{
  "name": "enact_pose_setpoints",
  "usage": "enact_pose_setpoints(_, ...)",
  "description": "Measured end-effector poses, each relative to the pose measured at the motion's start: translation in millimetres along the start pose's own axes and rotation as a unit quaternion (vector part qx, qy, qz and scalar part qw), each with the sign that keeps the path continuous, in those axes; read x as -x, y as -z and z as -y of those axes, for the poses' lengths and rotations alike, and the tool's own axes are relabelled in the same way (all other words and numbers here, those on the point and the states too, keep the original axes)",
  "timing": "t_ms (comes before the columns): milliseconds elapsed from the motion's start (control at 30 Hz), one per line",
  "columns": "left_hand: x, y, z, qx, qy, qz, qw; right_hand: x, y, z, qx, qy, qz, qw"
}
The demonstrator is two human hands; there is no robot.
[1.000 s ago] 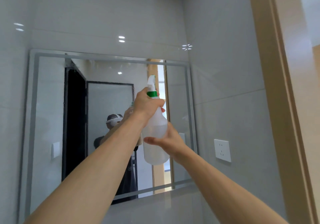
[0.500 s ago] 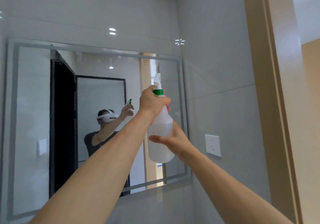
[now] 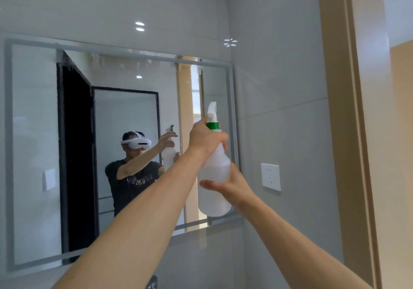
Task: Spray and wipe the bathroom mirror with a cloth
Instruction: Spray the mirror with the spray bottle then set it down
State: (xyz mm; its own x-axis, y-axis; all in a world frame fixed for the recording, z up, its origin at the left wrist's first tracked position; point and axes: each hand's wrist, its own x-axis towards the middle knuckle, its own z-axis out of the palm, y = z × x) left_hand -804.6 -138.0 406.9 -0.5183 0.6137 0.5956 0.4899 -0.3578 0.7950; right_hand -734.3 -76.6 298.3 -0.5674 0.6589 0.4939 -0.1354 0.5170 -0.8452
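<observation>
Head view: translucent white plastic spray bottle with green collar [image 3: 214,172] held upright close in front of the right part of the large wall-mounted rectangular bathroom mirror [image 3: 33,143]. Left hand [image 3: 206,139] wrapped round the bottle neck at the trigger; right hand [image 3: 232,186] curled round the bottle body. Compared with a second ago: grip unchanged, view shifted so more glass shows. Faint droplets apparently along the upper glass. Spraying stage under way; no cloth in view.

head cam – tilted up and forward | close to mirror [image 3: 33,143] | hands [image 3: 206,138] centre frame
</observation>
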Motion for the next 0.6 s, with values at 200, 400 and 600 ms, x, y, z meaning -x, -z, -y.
enact_pose_setpoints(200,10.0,-8.6,28.2,-0.009,0.030,-0.004,1.000,11.6,-1.1,-23.7,0.009,-0.034,0.006,0.999)
enact_pose_setpoints(400,17.4,-17.3,43.8,-0.023,0.041,-0.016,0.999,19.8,2.5,-39.9,0.004,-0.054,0.004,0.999)
enact_pose_setpoints(600,23.3,-11.7,49.5,-0.011,0.035,-0.003,0.999,23.5,-4.7,-43.6,-0.008,-0.055,0.010,0.998)
